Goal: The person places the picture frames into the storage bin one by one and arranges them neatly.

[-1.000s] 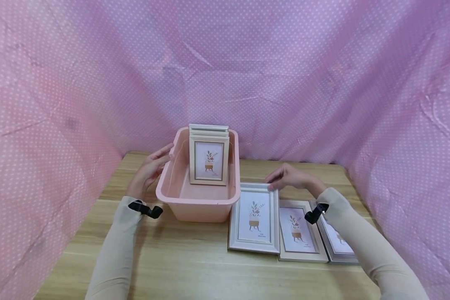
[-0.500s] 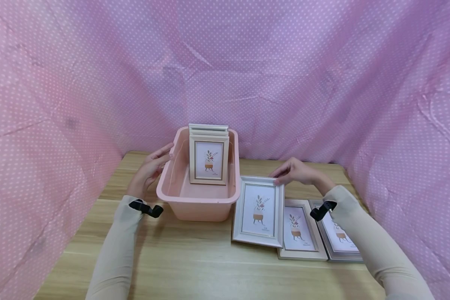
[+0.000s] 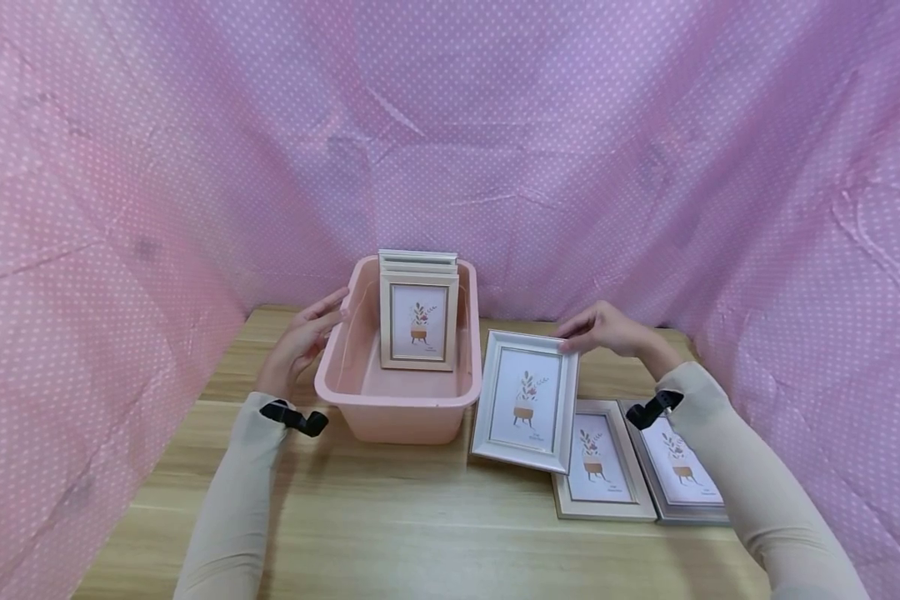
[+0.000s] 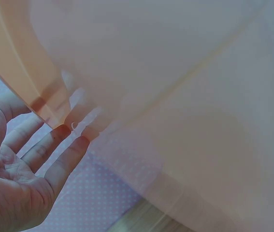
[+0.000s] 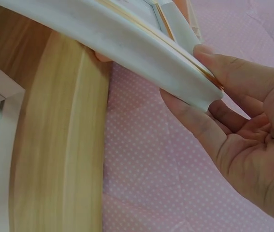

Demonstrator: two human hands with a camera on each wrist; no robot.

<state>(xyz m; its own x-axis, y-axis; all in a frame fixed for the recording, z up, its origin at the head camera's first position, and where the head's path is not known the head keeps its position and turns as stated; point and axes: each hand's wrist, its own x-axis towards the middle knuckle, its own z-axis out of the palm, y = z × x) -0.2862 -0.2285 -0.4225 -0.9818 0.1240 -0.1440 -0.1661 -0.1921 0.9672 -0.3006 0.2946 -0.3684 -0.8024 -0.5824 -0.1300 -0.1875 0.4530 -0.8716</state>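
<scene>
My right hand [image 3: 602,328] pinches a white picture frame [image 3: 487,417] at its top right corner, thumb on the front. The frame is held tilted, just right of the pink plastic basin [image 3: 397,402], its lower right part overlapping a cream picture frame [image 3: 642,483] in the head view. In the right wrist view, thumb and fingers grip the frame's white edge [image 5: 141,58]. My left hand [image 3: 300,342] rests against the basin's left side; in the left wrist view its fairly straight fingers [image 4: 62,164] touch the wall by the rim [image 4: 21,63]. Several picture frames [image 3: 417,363] stand upright inside the basin.
Right of the cream frame lies a grey picture frame [image 3: 667,483], partly under the right forearm in the head view. Everything stands on a wooden table [image 3: 420,525]. Pink dotted cloth [image 3: 450,167] hangs behind and at both sides.
My right hand has raised the white picture frame off the table area beside the basin, moving it back and slightly right, with more tilt. The left hand has stayed at the basin.
</scene>
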